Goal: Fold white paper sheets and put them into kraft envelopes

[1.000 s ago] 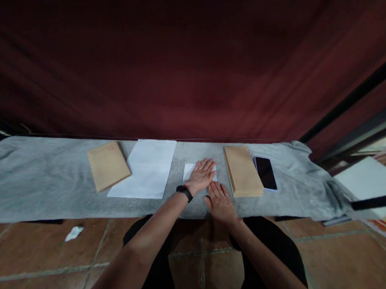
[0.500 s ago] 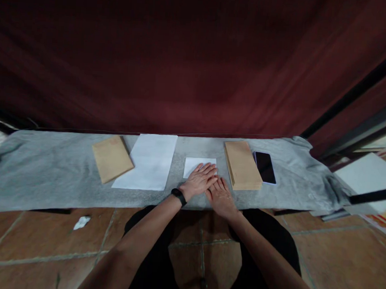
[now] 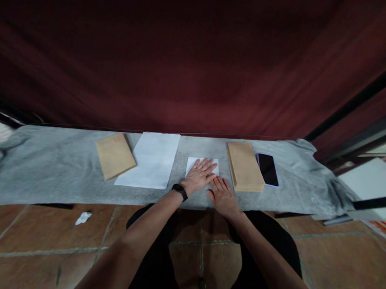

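Note:
A small folded-looking white paper (image 3: 191, 163) lies on the grey cloth in front of me. My left hand (image 3: 198, 176), with a black band at the wrist, rests flat on it with fingers spread. Just to the right, my right hand (image 3: 223, 197) lies palm down by the paper's lower right corner, fingers stretched out, its fingertips close to my left hand. Right of my hands is a stack of brown envelopes (image 3: 246, 166). Larger white sheets (image 3: 154, 161) lie to the left, with a brown envelope (image 3: 115, 156) over their left edge.
A phone (image 3: 268, 169) lies beside the stack, at its right. The grey cloth (image 3: 55, 165) covers a long, narrow surface, with a dark red curtain (image 3: 197, 83) behind it. A white box-like object (image 3: 372, 181) is at the far right. Crumpled white paper (image 3: 83, 218) lies on the tiled floor.
The fingers of my left hand have spread wider on the small paper. My right hand has drawn slightly apart from my left. The whole view has shifted a little.

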`<state>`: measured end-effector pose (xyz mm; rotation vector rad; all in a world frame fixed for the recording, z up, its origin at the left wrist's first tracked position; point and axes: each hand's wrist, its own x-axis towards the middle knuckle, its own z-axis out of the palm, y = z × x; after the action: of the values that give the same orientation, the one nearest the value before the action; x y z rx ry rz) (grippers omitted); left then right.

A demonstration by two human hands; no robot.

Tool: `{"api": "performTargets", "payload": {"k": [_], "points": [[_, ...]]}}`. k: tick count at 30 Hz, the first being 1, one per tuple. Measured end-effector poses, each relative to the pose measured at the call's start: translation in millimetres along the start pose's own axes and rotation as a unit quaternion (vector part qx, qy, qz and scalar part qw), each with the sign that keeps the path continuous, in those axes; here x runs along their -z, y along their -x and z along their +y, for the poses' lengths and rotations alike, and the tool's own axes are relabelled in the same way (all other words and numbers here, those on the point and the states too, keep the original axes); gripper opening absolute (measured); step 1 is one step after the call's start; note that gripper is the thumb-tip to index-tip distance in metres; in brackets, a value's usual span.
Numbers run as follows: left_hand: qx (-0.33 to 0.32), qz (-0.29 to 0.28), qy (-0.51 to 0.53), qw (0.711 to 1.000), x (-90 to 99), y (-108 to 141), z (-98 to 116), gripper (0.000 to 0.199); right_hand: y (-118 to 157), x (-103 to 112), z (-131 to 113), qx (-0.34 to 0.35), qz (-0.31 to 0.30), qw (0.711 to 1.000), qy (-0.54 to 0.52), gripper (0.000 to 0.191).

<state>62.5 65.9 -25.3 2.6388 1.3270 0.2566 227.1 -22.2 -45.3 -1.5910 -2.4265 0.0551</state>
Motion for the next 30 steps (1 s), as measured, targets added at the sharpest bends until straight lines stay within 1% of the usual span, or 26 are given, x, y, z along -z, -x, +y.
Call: {"api": "performTargets", "payload": {"k": [6, 9, 12, 14, 18, 21, 23, 24, 25, 26, 28, 29, 30], "points": [[0.044, 0.003, -0.014, 0.999, 2.8, 5.6, -6.0, 0.055, 0.9, 2.6, 3.1, 0.013, 0.011, 1.0, -0.005, 0.055], [0.085, 0.006, -0.023, 0.996, 2.8, 9.6, -8.1, 0.056, 1.7, 3.5, 2.8, 0.01, 0.012, 1.0, -0.004, 0.055], [0.142, 0.01, -0.03, 0.989, 4.0, 15.2, -10.7, 0.058, 2.6, 4.2, -0.1, -0.003, 0.022, 1.0, -0.001, 0.056], [0.18, 0.023, -0.036, 0.983, 6.3, 20.0, -13.8, 0.059, 3.0, 4.3, -2.9, -0.014, 0.032, 0.999, 0.001, 0.056], [0.242, 0.07, -0.036, 0.967, 14.3, 29.6, -21.4, 0.059, 2.9, 4.0, -8.3, -0.042, 0.044, 0.998, 0.01, 0.056], [0.276, 0.096, 0.0, 0.956, 21.1, 32.5, -25.5, 0.055, 2.0, 4.7, -11.0, -0.053, 0.046, 0.998, 0.009, 0.056], [0.299, 0.109, 0.052, 0.947, 24.5, 31.0, -27.9, 0.055, 0.4, 6.1, -12.1, -0.058, 0.042, 0.997, 0.002, 0.056], [0.314, 0.118, 0.092, 0.938, 25.5, 29.4, -29.4, 0.054, -0.8, 7.0, -12.4, -0.062, 0.04, 0.997, -0.004, 0.055], [0.334, 0.132, 0.149, 0.921, 26.0, 27.5, -31.0, 0.055, -2.2, 8.1, -12.5, -0.067, 0.038, 0.997, -0.009, 0.054], [0.356, 0.15, 0.215, 0.897, 26.0, 25.3, -32.8, 0.056, -3.7, 9.1, -12.5, -0.072, 0.036, 0.997, -0.016, 0.053], [0.395, 0.184, 0.334, 0.835, 24.7, 21.5, -36.1, 0.058, -6.9, 11.0, -12.1, -0.08, 0.036, 0.996, -0.026, 0.051], [0.408, 0.197, 0.376, 0.808, 23.7, 20.4, -37.2, 0.058, -8.2, 11.6, -11.9, -0.084, 0.038, 0.995, -0.03, 0.051], [0.415, 0.205, 0.403, 0.789, 22.7, 19.8, -37.8, 0.058, -9.4, 11.9, -11.7, -0.086, 0.04, 0.995, -0.032, 0.051]]}}
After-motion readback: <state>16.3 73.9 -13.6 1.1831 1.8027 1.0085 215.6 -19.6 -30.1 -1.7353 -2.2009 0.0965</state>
